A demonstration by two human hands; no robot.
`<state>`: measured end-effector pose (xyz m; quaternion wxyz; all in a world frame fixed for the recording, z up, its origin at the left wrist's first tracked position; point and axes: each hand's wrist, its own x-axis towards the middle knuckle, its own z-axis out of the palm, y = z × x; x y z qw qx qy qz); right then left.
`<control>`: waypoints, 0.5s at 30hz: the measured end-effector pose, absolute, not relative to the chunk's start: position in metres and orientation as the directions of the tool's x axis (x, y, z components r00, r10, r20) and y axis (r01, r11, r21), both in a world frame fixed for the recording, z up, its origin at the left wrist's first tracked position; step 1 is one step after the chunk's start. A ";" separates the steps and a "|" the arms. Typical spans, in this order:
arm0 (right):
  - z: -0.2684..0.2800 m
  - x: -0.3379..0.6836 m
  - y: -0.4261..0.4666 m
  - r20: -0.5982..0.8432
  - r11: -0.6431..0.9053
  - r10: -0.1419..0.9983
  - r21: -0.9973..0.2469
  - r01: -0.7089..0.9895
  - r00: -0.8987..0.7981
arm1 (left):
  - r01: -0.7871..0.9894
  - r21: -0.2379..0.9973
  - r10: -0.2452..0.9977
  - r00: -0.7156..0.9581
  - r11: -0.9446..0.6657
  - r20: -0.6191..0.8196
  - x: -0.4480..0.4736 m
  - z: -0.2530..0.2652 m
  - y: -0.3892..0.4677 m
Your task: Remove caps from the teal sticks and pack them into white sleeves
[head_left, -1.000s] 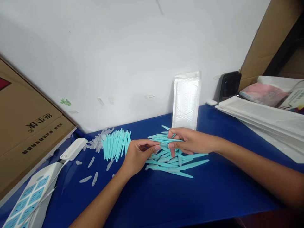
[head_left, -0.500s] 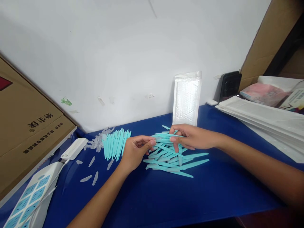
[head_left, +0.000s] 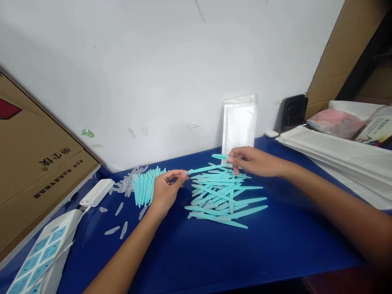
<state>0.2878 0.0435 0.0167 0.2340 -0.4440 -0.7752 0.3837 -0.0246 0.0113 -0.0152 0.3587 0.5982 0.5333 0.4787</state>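
Note:
My left hand (head_left: pixel 169 188) pinches one end of a slim turquoise eyebrow razor (head_left: pixel 203 169), held nearly level above the table. Its far end reaches just below the fingers of my right hand (head_left: pixel 245 160); whether they touch it I cannot tell. Between thumb and fingers my right hand grips another turquoise razor, whose end (head_left: pixel 218 156) sticks out to the left. Below both hands lies a loose pile of turquoise razors with greyish translucent caps (head_left: pixel 226 200). Beside my left wrist is a row of turquoise razors (head_left: pixel 143 190), partly hidden by the hand.
Loose translucent caps (head_left: pixel 124 183) lie left of the row, several scattered nearer on the blue table (head_left: pixel 190 257). A white power strip (head_left: pixel 43 253) and white box (head_left: pixel 96 193) stand left. A silvery padded envelope (head_left: pixel 239 122) leans on the wall; white envelopes (head_left: pixel 333 157) are stacked right.
My hands were close together over the pile with razors between them. My right hand has moved up and slightly right, my left slightly left, and the level razor now shows between them.

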 end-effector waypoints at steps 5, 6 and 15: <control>0.017 0.288 0.045 0.146 0.381 0.893 -0.749 0.542 -0.425 | 0.405 0.890 0.978 0.076 -0.208 0.194 -0.026 -0.022 0.012; 0.018 0.287 0.044 0.163 0.393 0.892 -0.741 0.544 -0.423 | 0.448 0.862 0.971 0.102 -0.237 0.214 -0.025 -0.024 0.011; 0.013 0.277 0.040 0.200 0.417 0.882 -0.752 0.510 -0.426 | 0.782 0.352 0.841 0.378 -0.513 0.387 -0.034 -0.018 0.012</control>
